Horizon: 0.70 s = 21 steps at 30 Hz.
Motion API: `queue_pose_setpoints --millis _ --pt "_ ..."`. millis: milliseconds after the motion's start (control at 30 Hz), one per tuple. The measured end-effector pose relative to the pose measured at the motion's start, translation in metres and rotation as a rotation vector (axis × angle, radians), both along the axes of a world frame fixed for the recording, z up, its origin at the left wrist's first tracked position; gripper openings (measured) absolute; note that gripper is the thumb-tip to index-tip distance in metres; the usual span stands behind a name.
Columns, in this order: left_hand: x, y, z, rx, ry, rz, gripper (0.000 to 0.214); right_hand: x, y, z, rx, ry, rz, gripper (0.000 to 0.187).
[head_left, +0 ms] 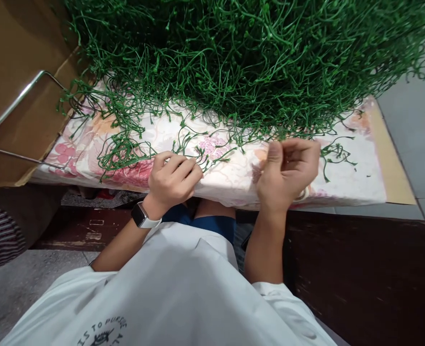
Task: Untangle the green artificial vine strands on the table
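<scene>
Flower-printed white cloth (345, 185) covers the desk (391, 163). Just beyond the curled left hand (174, 178) and the separate, pinched right hand (290, 168) lies a large heap of thin green plastic stems (263, 62), loose green strands (118, 154) beside the left one; whether either hand grips any, I cannot tell.

A flower-patterned covering (230, 179) carries a dense heap of green stems (252, 62) and loose strands (117, 145).
</scene>
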<state>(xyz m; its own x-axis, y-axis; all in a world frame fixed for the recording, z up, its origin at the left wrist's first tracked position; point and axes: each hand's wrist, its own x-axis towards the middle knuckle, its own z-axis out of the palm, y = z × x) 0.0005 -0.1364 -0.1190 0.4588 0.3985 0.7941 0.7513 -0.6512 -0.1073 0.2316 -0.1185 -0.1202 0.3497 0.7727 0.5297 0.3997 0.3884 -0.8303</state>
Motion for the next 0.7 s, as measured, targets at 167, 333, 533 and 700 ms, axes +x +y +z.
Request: queue_pose_setpoints --millis 167,333,533,700 --pt "0.002 0.000 0.001 -0.004 -0.007 0.006 0.018 -0.004 -0.006 0.005 0.013 -0.182 -0.019 0.032" --pt "0.002 0.000 0.001 -0.013 0.001 -0.006 0.015 -0.008 -0.013 0.018 0.056 -0.569 0.211 0.023" --pt "0.001 0.000 0.000 -0.015 0.004 0.017 0.013 -0.011 -0.012 0.021 0.028 -0.707 0.428 0.011" --pt "0.003 0.000 0.001 -0.002 0.009 0.021 0.013 -0.010 -0.015 0.023 0.031 -0.592 0.488 0.024"
